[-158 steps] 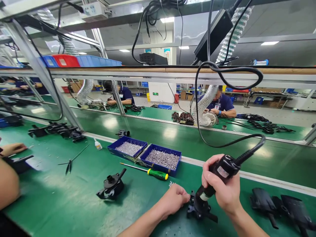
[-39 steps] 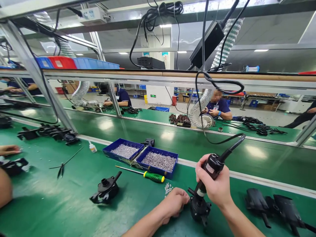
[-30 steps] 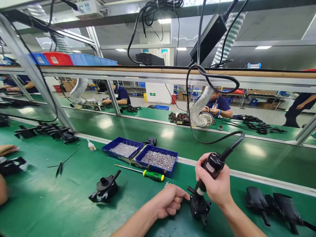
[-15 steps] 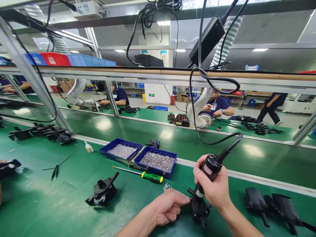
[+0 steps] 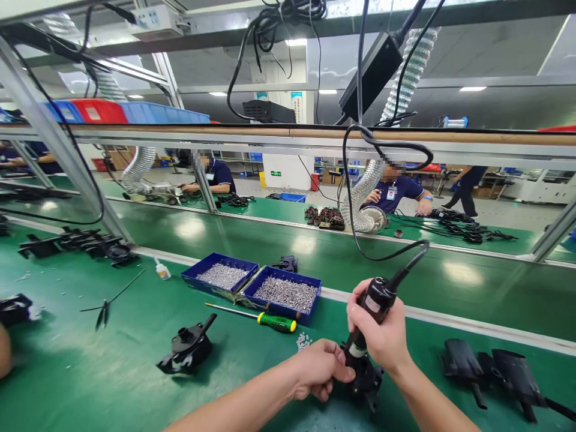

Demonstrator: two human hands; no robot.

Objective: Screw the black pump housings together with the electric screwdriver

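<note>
My right hand point(image 5: 381, 337) is wrapped round a black corded electric screwdriver point(image 5: 375, 297), tilted slightly with its lower end down at a black plastic housing point(image 5: 366, 384) on the green bench. At the left side of that housing, my left hand point(image 5: 321, 369) has its fingers closed, thumb and fingertips pinching the part beside the screwdriver's tip. The bit itself is hidden. Just behind my left hand lies a small heap of tiny, pale washer-like pieces point(image 5: 303, 342). A similar black housing point(image 5: 186, 348) rests further left.
Two blue trays of small metal screws point(image 5: 285, 294) stand behind a green-and-yellow screwdriver point(image 5: 276, 322). Black parts point(image 5: 490, 372) lie at right, more parts point(image 5: 76, 243) at far left. A small white bottle point(image 5: 162, 270) and another person's hand point(image 5: 4, 351) are on the left.
My left hand has moved right and its extended index finger has curled in, so thumb and fingers pinch the housing. The electric screwdriver and my right hand have shifted slightly left.
</note>
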